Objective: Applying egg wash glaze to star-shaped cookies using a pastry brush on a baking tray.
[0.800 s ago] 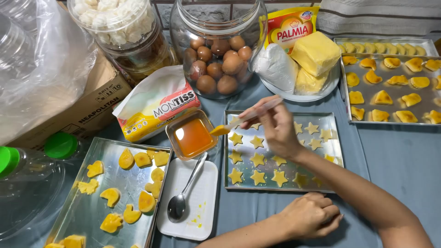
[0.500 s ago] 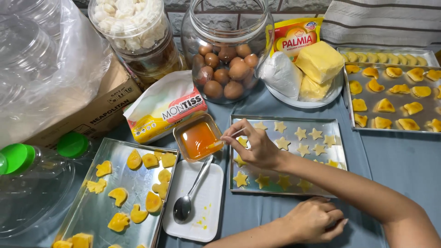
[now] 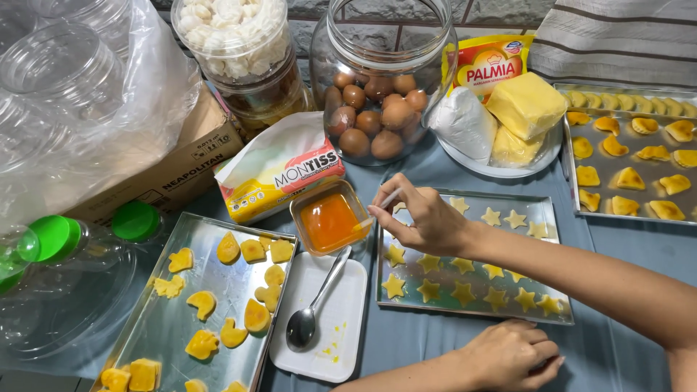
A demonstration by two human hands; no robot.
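My right hand [image 3: 428, 221] holds a thin brush [image 3: 388, 199] whose tip rests at the edge of a small square tub of orange liquid [image 3: 327, 221]. The hand hovers over the upper left corner of a metal tray [image 3: 555, 218] that carries rows of star-shaped yellow cookies [image 3: 428, 289]. My left hand [image 3: 512, 356] rests on the blue cloth just below that tray, fingers curled, holding nothing.
A white dish [image 3: 345, 330] with a spoon [image 3: 312, 312] lies below the tub. Another tray [image 3: 160, 334] of glazed cookies sits left, a third [image 3: 632, 174] at right. Behind stand a tissue pack [image 3: 279, 174], an egg jar [image 3: 377, 80], plated butter [image 3: 523, 109] and green-capped bottles [image 3: 134, 221].
My right hand has come down and left from the star tray's top corner, and the brush tip now sits at the tub of orange liquid. My left hand has stayed put.
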